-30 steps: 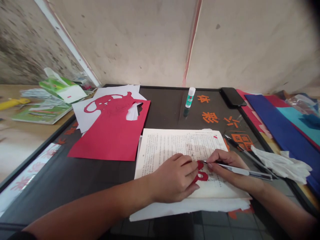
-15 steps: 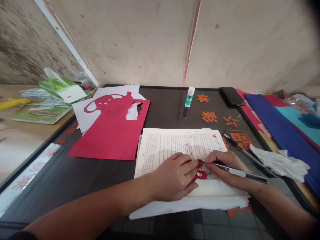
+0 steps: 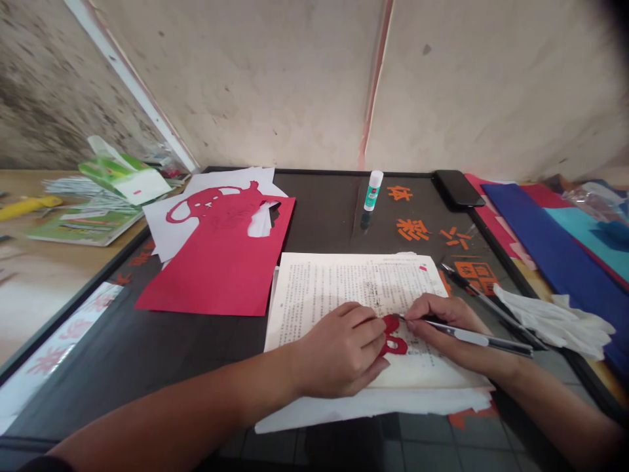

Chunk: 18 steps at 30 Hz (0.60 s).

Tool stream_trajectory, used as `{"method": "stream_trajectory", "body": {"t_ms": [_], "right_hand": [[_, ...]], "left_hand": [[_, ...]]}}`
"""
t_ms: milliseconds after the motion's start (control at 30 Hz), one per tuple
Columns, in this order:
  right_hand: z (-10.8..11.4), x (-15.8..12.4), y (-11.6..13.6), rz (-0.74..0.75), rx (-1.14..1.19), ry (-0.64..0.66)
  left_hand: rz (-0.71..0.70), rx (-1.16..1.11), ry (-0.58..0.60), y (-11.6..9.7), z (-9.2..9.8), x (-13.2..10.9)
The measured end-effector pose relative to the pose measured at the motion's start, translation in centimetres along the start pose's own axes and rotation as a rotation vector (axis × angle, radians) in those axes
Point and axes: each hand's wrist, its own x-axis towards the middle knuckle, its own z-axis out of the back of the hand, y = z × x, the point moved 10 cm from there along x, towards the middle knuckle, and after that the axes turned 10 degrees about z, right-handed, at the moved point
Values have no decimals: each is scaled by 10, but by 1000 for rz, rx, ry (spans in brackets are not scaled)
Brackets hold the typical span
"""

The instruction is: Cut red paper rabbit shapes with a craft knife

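Observation:
A small red paper cutout (image 3: 396, 346) with a hole in it lies on a printed page of the open book (image 3: 314, 282). My left hand (image 3: 344, 351) rests over the cutout's left part, with its bent fingers pinning it to the page and hiding some of it. From the right, my right hand (image 3: 445, 328) pinches a slim pen-style craft knife (image 3: 474, 338) near its front end. Its thin tip is at the cutout's upper right edge; whether it touches cannot be made out. The shaft slants back past the right hand.
Left of the book lies a large red paper sheet (image 3: 211, 282) with a cut animal shape. A glue stick (image 3: 373, 191) stands behind the book. A phone (image 3: 458, 189), another pen-like tool (image 3: 491, 305), white gloves (image 3: 555, 321) and blue sheets (image 3: 545, 242) are on the right.
My left fingers have drawn back slightly to the left, so more of the red cutout's upper part shows. The craft knife's tip has shifted a little to the right.

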Motion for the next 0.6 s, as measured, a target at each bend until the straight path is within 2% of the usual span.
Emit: {"method": "stream_trajectory", "body": {"t_ms": [300, 600], "right_hand": [[-3, 0, 2, 6, -15, 40], [-7, 1, 6, 44, -57, 75]], "left_hand": [[5, 4, 9, 1, -3, -1], [-22, 6, -48, 0, 0, -3]]}}
